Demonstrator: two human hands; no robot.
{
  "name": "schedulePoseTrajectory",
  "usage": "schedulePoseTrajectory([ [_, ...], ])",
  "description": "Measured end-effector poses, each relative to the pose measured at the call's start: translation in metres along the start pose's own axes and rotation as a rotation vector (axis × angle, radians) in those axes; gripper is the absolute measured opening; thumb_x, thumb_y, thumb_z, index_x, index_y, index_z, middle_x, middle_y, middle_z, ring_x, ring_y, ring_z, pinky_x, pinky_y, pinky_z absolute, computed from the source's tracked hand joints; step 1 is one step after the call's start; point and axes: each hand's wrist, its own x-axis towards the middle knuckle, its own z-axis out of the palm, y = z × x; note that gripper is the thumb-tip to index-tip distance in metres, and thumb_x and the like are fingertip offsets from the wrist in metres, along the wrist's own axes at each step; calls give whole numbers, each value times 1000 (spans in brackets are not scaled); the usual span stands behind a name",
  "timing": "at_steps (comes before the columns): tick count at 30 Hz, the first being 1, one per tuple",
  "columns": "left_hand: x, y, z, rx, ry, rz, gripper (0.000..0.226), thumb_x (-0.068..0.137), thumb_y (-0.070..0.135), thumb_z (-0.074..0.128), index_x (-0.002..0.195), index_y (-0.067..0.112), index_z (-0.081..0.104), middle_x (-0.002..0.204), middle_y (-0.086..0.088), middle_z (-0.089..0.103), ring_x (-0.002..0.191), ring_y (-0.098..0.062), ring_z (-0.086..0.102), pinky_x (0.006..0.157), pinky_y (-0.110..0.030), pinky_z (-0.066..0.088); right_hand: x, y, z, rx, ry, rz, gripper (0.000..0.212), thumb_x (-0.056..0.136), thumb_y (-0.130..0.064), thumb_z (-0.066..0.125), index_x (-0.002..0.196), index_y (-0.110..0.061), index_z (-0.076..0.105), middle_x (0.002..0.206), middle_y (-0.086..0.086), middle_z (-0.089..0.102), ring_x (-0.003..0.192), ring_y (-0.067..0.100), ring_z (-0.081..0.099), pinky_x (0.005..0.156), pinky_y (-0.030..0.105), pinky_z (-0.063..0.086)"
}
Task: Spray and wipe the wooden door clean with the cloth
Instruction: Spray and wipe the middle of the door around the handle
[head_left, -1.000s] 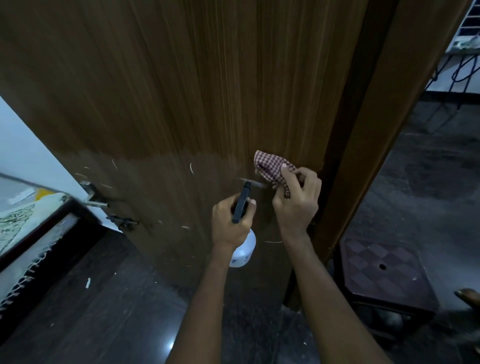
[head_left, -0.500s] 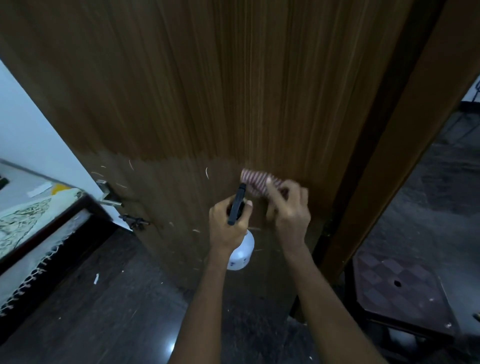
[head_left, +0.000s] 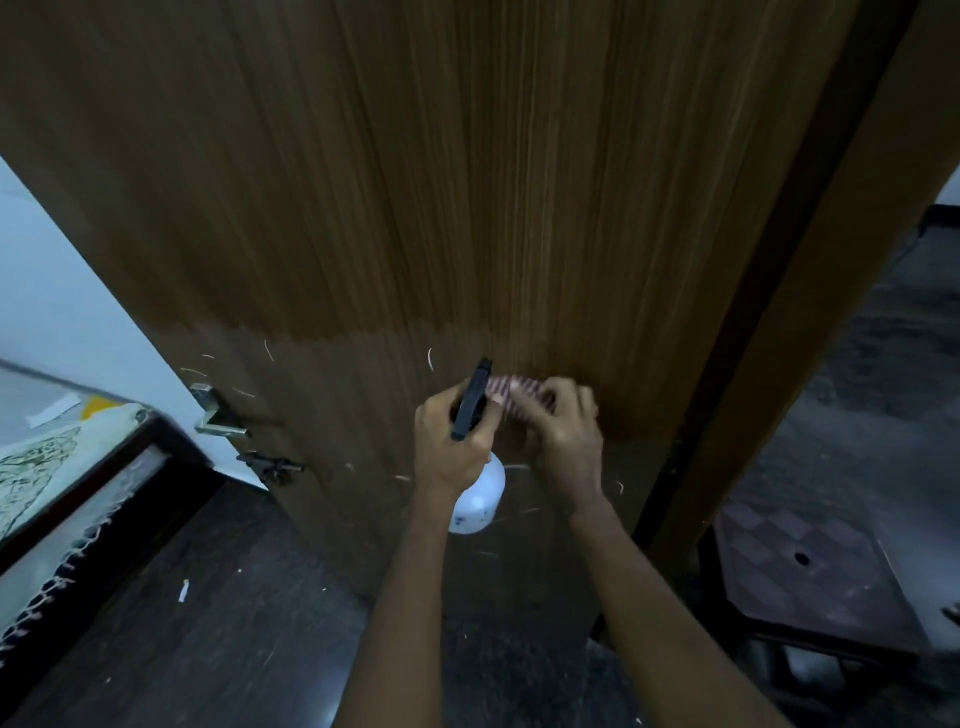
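The checked cloth (head_left: 519, 397), red and white and blurred, lies flat against the wooden door (head_left: 467, 208) near the door's right edge, at the line where the paler upper grain meets a darker lower band. The right hand (head_left: 563, 441) presses it there, fingers (head_left: 566, 389) curled over the bunched fabric and clamped on it, so only a strip of the pattern shows above the knuckles. Just left of it, touching or almost touching the cloth, the left hand (head_left: 449, 441) grips a spray bottle (head_left: 480, 496): fingers wrapped round the neck, the black trigger head rising above the fist towards the door, the white round body hanging below the wrist. Small dark marks show on the bottle, too small to read. Pale scratches fleck the darker band of the door. At the door's left edge sit a metal handle (head_left: 215, 415) and a dark latch (head_left: 270, 465) below it. The dark floor (head_left: 208, 623) spreads beneath, with a chequered stool (head_left: 810, 571) at the right beyond the door frame (head_left: 831, 312).
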Motion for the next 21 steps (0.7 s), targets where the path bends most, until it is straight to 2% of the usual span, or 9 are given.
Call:
schedulePoseTrajectory([
  [1, 1, 1, -2, -9, -8, 4, 25, 97, 25, 67, 75, 13, 66, 55, -5, 59, 43, -25, 58, 46, -43, 51, -12, -1, 5, 23, -73, 23, 35, 89, -11, 75, 123, -18, 72, 115, 10, 56, 96, 24, 51, 67, 37, 55],
  [3, 2, 1, -4, -27, -25, 15, 22, 96, 23, 68, 77, 15, 67, 56, -3, 59, 45, -24, 58, 46, -40, 51, -17, -3, 5, 46, -101, 54, 35, 87, -8, 76, 120, -17, 73, 111, 8, 55, 94, 22, 50, 63, 37, 55],
  [5, 4, -3, -7, -30, -36, 12, 23, 96, 24, 67, 75, 14, 66, 58, -5, 60, 44, -23, 58, 45, -37, 51, -1, -7, -4, 37, 5, 57, 33, 93, -9, 69, 125, -13, 71, 115, 13, 58, 96, 22, 51, 70, 31, 55],
  [7, 4, -9, -9, -38, -42, -7, 23, 97, 23, 67, 76, 15, 66, 61, -6, 62, 45, -24, 58, 46, -34, 51, 28, -13, -17, 9, 162, 98, 33, 96, -7, 64, 128, -10, 70, 116, 16, 60, 98, 21, 53, 77, 21, 48],
  [10, 8, -18, -12, -35, -50, -16, 20, 99, 21, 69, 80, 18, 68, 65, -4, 64, 48, -25, 59, 47, -35, 52, 51, -24, -14, -2, 296, 137, 29, 98, -5, 61, 125, -10, 73, 113, 15, 62, 95, 21, 54, 75, 22, 47],
  [12, 11, -23, -15, -34, -52, -13, 22, 99, 22, 69, 78, 17, 66, 63, -4, 62, 46, -24, 58, 45, -41, 52, 38, -23, 1, 15, 229, 77, 29, 98, -9, 65, 127, -11, 71, 115, 15, 59, 96, 21, 54, 74, 24, 49],
  [15, 18, -25, -22, -24, -42, -19, 25, 96, 23, 68, 73, 16, 64, 57, -4, 61, 43, -24, 58, 45, -48, 51, 6, -18, 22, 25, 3, 15, 41, 88, -13, 80, 127, -15, 68, 119, 12, 56, 99, 22, 53, 70, 29, 53],
  [17, 20, -29, -25, -17, -35, -31, 27, 97, 21, 69, 72, 13, 64, 57, -5, 61, 43, -24, 59, 45, -49, 52, 6, -21, 23, 40, -14, 36, 46, 85, -12, 80, 129, -15, 68, 120, 10, 56, 100, 21, 53, 71, 29, 54],
  [21, 20, -43, -33, -47, -62, -51, 26, 99, 24, 68, 78, 9, 65, 61, -7, 60, 44, -26, 59, 45, -49, 53, 55, -38, 0, 50, 291, 141, 41, 92, -9, 68, 133, -8, 67, 117, 15, 60, 97, 22, 56, 80, 26, 47],
])
